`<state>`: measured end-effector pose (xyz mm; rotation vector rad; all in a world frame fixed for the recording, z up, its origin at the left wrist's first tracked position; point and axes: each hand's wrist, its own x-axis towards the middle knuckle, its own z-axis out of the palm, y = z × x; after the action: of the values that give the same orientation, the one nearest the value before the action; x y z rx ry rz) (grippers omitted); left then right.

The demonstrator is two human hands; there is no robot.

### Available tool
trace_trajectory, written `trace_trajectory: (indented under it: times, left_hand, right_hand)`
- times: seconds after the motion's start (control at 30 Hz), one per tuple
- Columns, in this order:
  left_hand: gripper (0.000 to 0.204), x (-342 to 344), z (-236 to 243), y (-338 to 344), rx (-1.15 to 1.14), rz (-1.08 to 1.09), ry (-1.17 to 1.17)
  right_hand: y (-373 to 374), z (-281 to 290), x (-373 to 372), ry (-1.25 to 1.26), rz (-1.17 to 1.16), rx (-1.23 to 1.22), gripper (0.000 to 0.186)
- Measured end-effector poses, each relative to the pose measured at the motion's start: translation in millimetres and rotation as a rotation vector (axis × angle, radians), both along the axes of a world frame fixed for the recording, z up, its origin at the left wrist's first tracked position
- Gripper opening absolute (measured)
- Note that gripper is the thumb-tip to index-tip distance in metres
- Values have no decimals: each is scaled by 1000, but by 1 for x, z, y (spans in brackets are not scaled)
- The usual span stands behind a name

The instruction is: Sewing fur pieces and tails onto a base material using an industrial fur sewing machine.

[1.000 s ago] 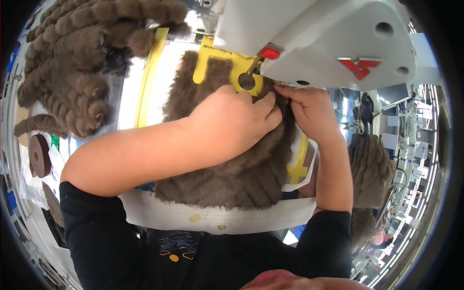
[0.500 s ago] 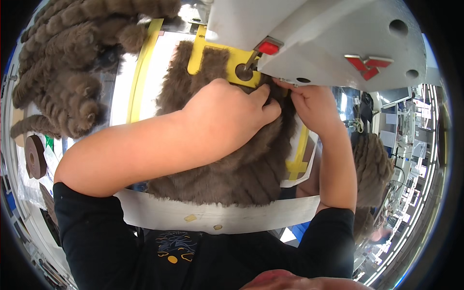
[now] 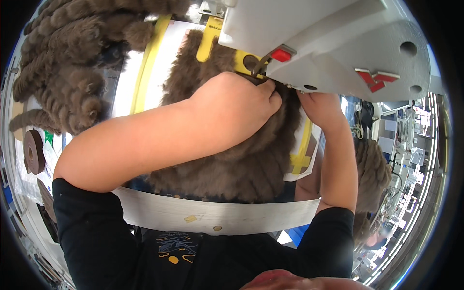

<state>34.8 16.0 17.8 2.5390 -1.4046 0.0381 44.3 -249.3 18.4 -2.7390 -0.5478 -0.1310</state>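
A brown fur piece lies in front of me, its far part running under the grey head of a sewing machine. My left hand is closed, with bent fingers gripping the fur beside the yellow plate. A small metal part of the machine meets the fur just past these fingers. Right of it, my right hand is curled at the fur's right edge. The machine head covers its fingertips, and what they pinch is mostly hidden.
Long brown fur strips are heaped at the far left, above a brown tape roll. More fur hangs at the right. A white curved band runs between my body and the work. Yellow tape marks the tabletop.
The machine and yellow plate have shifted slightly right in view. Both hands remain at the fur near the machine; the right fingers now show less. The fur's near edge lies a little farther from me.
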Motion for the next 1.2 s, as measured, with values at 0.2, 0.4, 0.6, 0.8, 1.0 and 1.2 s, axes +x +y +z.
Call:
trace_trajectory:
  times: [0.2,0.4,0.6,0.8,1.0,1.2]
  left_hand:
    - [37,-2,-2,6,12,52,-77]
    - [34,-2,6,11,3,71,-77]
    - [29,6,3,15,-31,5,-198]
    - [27,5,12,9,58,9,-191]
    - [25,6,18,8,72,18,-44]
    - [24,5,22,7,108,62,3]
  right_hand:
    - [-3,-7,8,-55,77,-50,21]
    - [4,-4,7,117,-66,-31,24]
    - [2,-6,0,132,-35,325,23]
    - [14,2,-34,156,100,310,32]
    - [21,-7,-36,-40,184,112,38]
    - [25,-6,-36,-12,169,73,35]
